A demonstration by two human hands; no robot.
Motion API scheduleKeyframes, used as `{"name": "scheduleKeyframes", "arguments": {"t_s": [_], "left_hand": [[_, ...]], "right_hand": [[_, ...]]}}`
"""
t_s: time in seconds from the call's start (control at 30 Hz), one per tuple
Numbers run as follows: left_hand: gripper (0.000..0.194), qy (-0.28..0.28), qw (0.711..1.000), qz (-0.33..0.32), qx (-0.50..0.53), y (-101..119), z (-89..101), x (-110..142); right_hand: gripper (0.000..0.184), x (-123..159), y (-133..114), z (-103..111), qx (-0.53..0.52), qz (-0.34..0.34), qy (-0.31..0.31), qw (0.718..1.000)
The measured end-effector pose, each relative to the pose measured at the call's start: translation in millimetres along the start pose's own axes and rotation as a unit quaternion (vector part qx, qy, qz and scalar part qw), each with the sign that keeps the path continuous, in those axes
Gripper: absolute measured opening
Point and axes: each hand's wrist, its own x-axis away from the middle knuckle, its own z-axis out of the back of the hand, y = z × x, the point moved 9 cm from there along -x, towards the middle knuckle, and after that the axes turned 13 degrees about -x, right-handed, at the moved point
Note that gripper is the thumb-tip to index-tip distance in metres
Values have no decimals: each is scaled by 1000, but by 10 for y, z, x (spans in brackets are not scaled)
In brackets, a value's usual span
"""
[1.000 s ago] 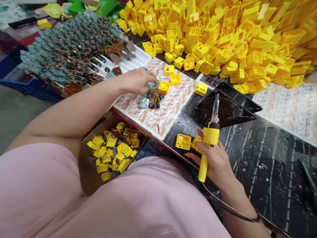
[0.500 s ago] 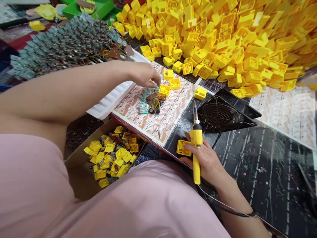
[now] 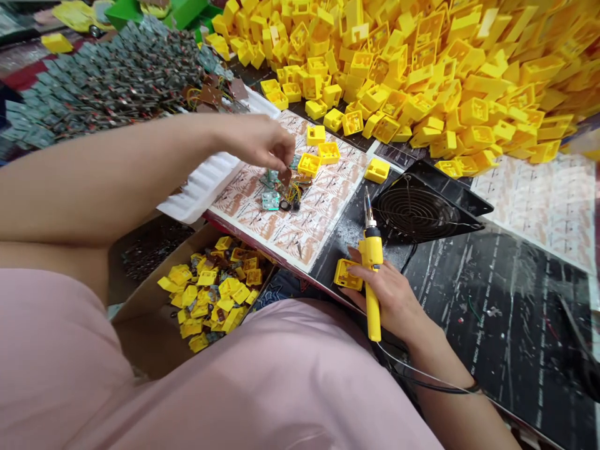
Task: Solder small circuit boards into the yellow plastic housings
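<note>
My left hand (image 3: 260,141) reaches over the printed sheet (image 3: 309,219) and pinches a small brown circuit board (image 3: 284,177), lifted just above a little cluster of boards and wires (image 3: 281,194). My right hand (image 3: 391,299) grips a yellow soldering iron (image 3: 372,275), tip pointing up and away. Its fingers also touch a yellow plastic housing (image 3: 345,274) near the table's front edge. A few loose yellow housings (image 3: 310,164) lie on the sheet just right of my left hand.
A huge heap of yellow housings (image 3: 422,69) fills the back right. A pile of grey circuit boards (image 3: 112,81) lies back left. A black fan (image 3: 417,212) sits beside the iron. A cardboard box (image 3: 140,337) of finished yellow parts stands below the table edge.
My left hand has closed on a brown board and raised it slightly off the cluster. My right hand with the iron has shifted a little left, onto the yellow housing.
</note>
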Motion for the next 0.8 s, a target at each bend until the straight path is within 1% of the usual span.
{"name": "scheduleKeyframes", "arguments": {"t_s": [0.03,0.1,0.17,0.2,0.23,0.27,0.3,0.33,0.37,0.43,0.5,0.53,0.57,0.63,0.7,0.73,0.77,0.8], "left_hand": [[27,1,1000,13,23,60,144,56],[17,101,988,114,-4,96,603,205],[19,192,967,169,-12,229,965,358],[22,234,956,177,-14,313,1089,417],[25,271,946,175,-16,395,1166,458],[26,299,939,168,-22,471,1188,482],[28,321,933,159,-34,540,1159,492],[30,334,929,149,-48,603,1077,492],[32,341,928,134,-64,677,949,488],[31,352,927,87,-95,888,601,504],[27,376,919,19,-118,1197,223,612],[25,395,909,-14,-132,1372,57,708],[23,414,899,-31,-141,1523,-82,818],[17,406,902,-48,-139,1752,-318,971],[13,390,915,-45,-98,1842,-425,1071],[13,385,920,-31,-64,1817,-433,1100],[14,377,926,-5,-27,1744,-429,1110],[16,363,931,31,8,1635,-426,1101]], "right_hand": [[34,3,10,6,2,-3,5,1000],[38,-2,26,23,12,-9,16,1000],[39,-16,22,41,26,-9,27,999],[39,-22,13,46,32,-5,30,999],[38,-25,4,47,37,-3,32,999],[38,-24,-1,44,41,-3,33,999],[38,-19,0,41,44,-6,33,998],[39,-10,6,36,45,-10,34,998],[41,1,14,34,46,-16,35,998],[43,20,30,32,43,-25,37,998],[44,19,22,28,34,-22,29,999],[45,12,9,39,29,-19,28,999],[46,2,-8,64,26,-17,33,999],[46,-6,-59,188,29,-15,75,997],[38,41,-123,374,36,-23,142,989],[31,92,-151,464,34,-33,172,984],[23,159,-173,537,27,-45,191,980],[12,238,-175,584,18,-67,193,979]]}}
